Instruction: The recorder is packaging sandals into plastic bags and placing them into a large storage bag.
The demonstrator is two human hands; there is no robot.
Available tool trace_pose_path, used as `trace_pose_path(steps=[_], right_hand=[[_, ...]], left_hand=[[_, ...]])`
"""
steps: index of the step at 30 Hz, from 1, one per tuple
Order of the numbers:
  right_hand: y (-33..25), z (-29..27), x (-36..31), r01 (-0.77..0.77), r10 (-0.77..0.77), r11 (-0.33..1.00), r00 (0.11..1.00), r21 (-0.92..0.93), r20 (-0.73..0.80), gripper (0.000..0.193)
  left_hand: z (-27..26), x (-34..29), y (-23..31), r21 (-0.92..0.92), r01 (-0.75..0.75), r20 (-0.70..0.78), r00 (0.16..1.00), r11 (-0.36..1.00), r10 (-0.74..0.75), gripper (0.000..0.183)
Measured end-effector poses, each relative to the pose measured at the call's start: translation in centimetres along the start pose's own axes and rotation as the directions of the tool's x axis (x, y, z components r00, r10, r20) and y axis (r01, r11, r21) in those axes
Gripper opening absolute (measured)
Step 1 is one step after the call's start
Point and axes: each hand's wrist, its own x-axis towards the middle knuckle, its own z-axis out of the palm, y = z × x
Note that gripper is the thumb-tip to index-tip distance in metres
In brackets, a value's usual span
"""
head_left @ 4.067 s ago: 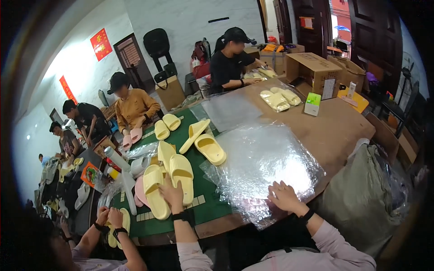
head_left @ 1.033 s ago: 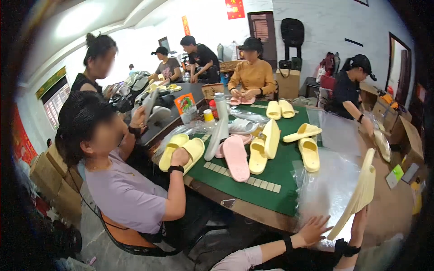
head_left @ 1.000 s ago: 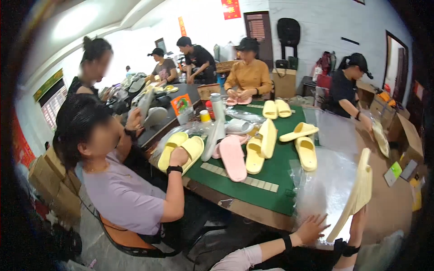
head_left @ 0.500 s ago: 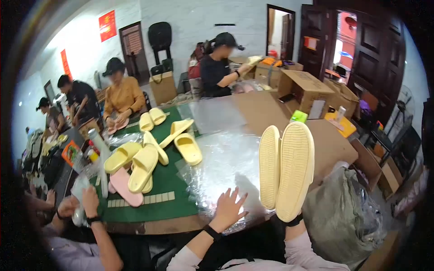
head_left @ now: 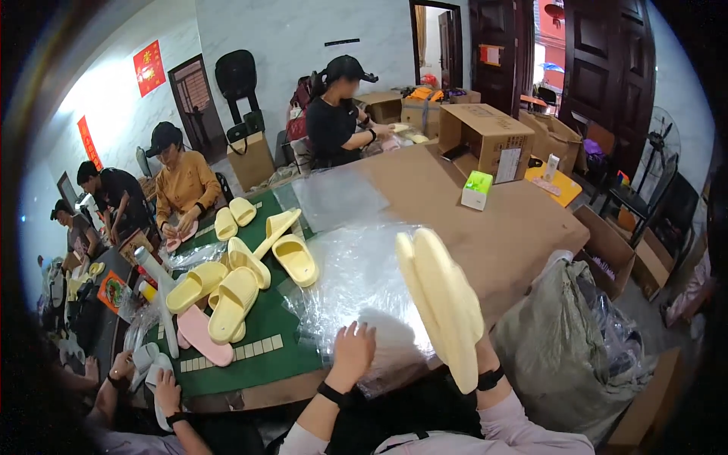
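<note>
Moved: slippers [head_left: 444, 303] now tilted, lower than before
Right hand [head_left: 479, 350]: I grip the slippers
Left hand [head_left: 350, 353]: flat, fingers spread, on plastic [head_left: 356, 280]

We note pale yellow slippers [head_left: 442, 303], paired, plain. More yellow slippers [head_left: 231, 303] on a dark green mat [head_left: 265, 334] edged with a row of cream tiles [head_left: 227, 356]; one pink slipper [head_left: 203, 334]. Clear glossy plastic sheeting [head_left: 356, 273]. Brown tabletop [head_left: 485, 235]; tan cardboard box [head_left: 485, 136]; small green-and-white box [head_left: 478, 189]; grey sack [head_left: 569, 341].
</note>
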Motion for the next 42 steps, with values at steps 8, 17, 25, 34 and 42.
trace_pose_path(steps=[8, 17, 25, 34, 42], right_hand=[[-2.1, 6.2, -1.9, 0.019, 0.231, 0.939, 0.705, -0.344, 0.670, 0.044], [0.4, 4.9, -2.2, 0.008, 0.426, 0.629, 0.833, -0.777, 0.353, 0.021], [0.0, 4.9, -1.9, 0.193, 0.229, 0.383, 0.928, -0.903, 0.295, 0.020], [4.2, 7.5, -1.4, 0.461, 0.068, 0.046, 0.884, -0.886, 0.463, 0.018], [6.3, 8.9, 3.0, 0.421, -0.027, -0.097, 0.905, -0.902, 0.425, 0.031]], left_hand=[[-4.4, 2.8, -4.7, -0.160, 0.400, 0.450, 0.843, 0.902, -0.294, 0.034], [-5.9, 0.7, -5.9, -0.711, 0.270, 0.011, 0.927, 0.649, -0.374, 0.026], [-8.1, -0.1, -3.9, -0.716, 0.320, 0.003, 0.890, 0.620, -0.456, 0.034], [-9.5, -2.0, 1.9, -0.193, 0.199, -0.104, 0.970, 0.961, -0.222, 0.039], [-10.2, -3.0, 3.2, -0.302, 0.049, -0.029, 0.998, 0.952, -0.060, 0.055]])
